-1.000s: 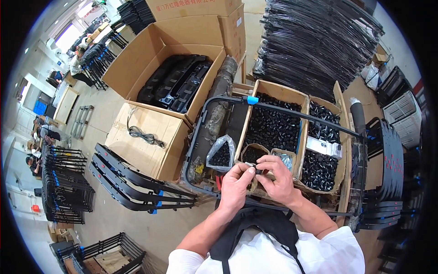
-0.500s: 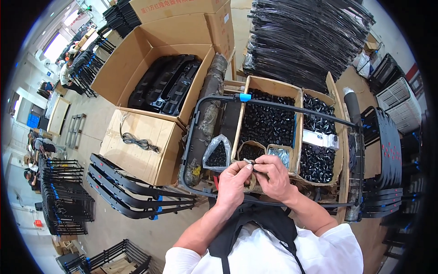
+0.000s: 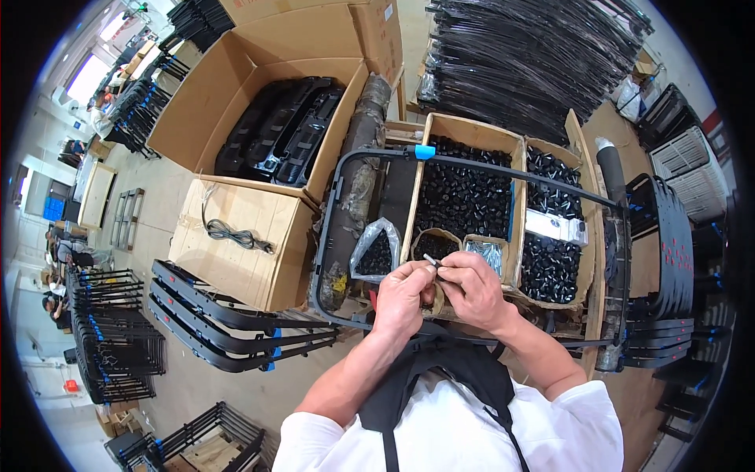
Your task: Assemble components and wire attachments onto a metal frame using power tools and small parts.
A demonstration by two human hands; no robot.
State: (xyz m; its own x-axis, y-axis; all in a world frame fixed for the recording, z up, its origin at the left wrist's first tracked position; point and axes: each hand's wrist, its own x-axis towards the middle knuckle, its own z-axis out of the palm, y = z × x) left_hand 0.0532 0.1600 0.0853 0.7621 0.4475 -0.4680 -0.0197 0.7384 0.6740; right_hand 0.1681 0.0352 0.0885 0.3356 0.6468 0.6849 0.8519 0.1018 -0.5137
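We're in a plain white short-sleeved T-shirt (image 3: 456, 429), sleeves (image 3: 591, 411) loose. Over the front we've got creased black fabric (image 3: 409, 368), apron or bag unclear, with narrow black straps (image 3: 390, 448). Left hand (image 3: 403, 299) and right hand (image 3: 476, 297) ungloved.

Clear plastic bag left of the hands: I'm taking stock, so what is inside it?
Inside the clear plastic bag is a heap of small black parts. Only the top shows; whatever lies beneath is covered.
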